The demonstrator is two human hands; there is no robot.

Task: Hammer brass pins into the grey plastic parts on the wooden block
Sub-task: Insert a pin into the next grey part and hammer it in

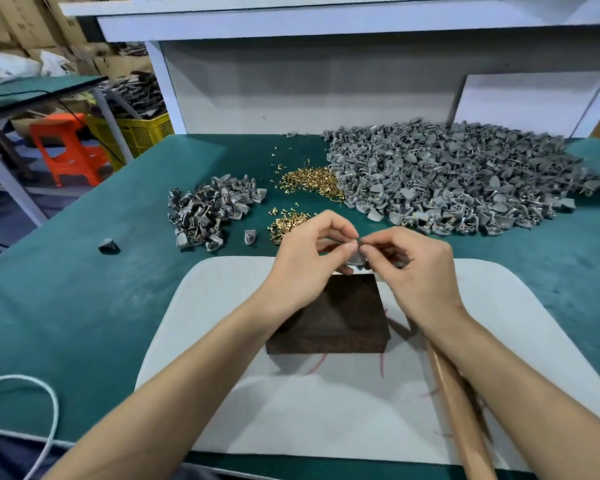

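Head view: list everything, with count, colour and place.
wooden block: one, dark brown, on the mat, centre.
mat: one, white, on the table.
table: one, green top.
large pile of parts: one, grey, back right.
small pile of parts: one, grey, left of centre.
loose parts: two, grey, near the small pile.
brass pins: two heaps, gold, between the piles.
hammer handle: one, light wood, under the right forearm.
cable: one, white, lower left.
stool: one, orange, floor at left.
crate: one, yellow, beside the stool.
held part: one, grey, between both hands.
left hand and right hand: two, fingers pinch the held part.
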